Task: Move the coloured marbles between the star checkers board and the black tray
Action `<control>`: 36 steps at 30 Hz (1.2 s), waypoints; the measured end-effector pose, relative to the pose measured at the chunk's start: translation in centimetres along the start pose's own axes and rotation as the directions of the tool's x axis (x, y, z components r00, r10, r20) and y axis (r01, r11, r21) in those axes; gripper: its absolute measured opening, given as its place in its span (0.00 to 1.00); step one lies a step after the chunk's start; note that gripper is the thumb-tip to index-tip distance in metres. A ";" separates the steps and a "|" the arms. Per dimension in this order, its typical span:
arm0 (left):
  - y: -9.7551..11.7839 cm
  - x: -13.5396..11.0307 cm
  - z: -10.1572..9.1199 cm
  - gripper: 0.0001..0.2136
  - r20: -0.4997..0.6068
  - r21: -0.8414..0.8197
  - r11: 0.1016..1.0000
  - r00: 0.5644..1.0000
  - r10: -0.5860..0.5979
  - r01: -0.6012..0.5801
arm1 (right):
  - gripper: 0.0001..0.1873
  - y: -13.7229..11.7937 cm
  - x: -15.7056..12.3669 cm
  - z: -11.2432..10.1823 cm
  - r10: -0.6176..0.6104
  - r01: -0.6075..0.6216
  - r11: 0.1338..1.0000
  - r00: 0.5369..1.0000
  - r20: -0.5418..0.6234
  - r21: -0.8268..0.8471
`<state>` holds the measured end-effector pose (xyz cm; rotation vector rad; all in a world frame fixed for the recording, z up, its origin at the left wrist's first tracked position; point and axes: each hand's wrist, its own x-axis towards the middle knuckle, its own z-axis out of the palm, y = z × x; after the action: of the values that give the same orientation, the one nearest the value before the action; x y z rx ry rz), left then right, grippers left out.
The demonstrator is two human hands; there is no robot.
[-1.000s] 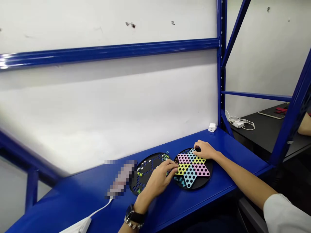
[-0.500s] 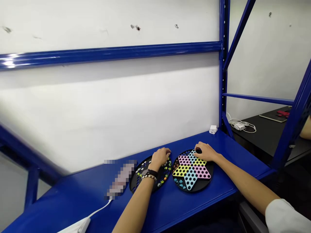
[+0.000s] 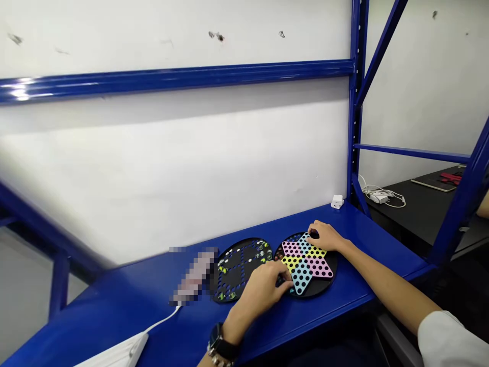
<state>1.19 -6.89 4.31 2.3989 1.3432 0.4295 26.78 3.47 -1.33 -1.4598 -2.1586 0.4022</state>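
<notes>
On the checkers board (image 3: 305, 265), right hand (image 3: 326, 237)

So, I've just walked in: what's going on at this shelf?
A person is using both bare hands at two round black boards on a blue steel shelf. The left hand curls against the near edge of the star-patterned Chinese checkers board, and the right hand rests at its far edge. Beside it lies a second black board, with marbles scattered in its holes.
</notes>
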 end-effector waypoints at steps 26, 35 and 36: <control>-2.0 0.5 0.8 0.22 -0.117 0.189 0.978 0.991 -0.064 0.085 | 0.10 -1.1 -0.2 -0.5 0.015 -0.021 0.991 0.999 -0.050 -0.130; -7.3 -1.1 -2.6 0.16 -0.581 0.018 0.920 0.753 -0.309 0.391 | 0.14 -1.0 0.0 -0.4 0.099 -0.126 0.978 0.982 -0.161 -0.164; -7.9 -1.3 -2.9 0.16 -0.589 0.009 0.912 0.739 -0.326 0.410 | 0.13 -0.9 0.0 -0.3 0.091 -0.119 0.980 0.981 -0.171 -0.157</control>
<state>-6.68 -3.74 3.22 2.0853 2.1258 1.0388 26.29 3.09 -0.61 -1.6433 -2.0310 0.1340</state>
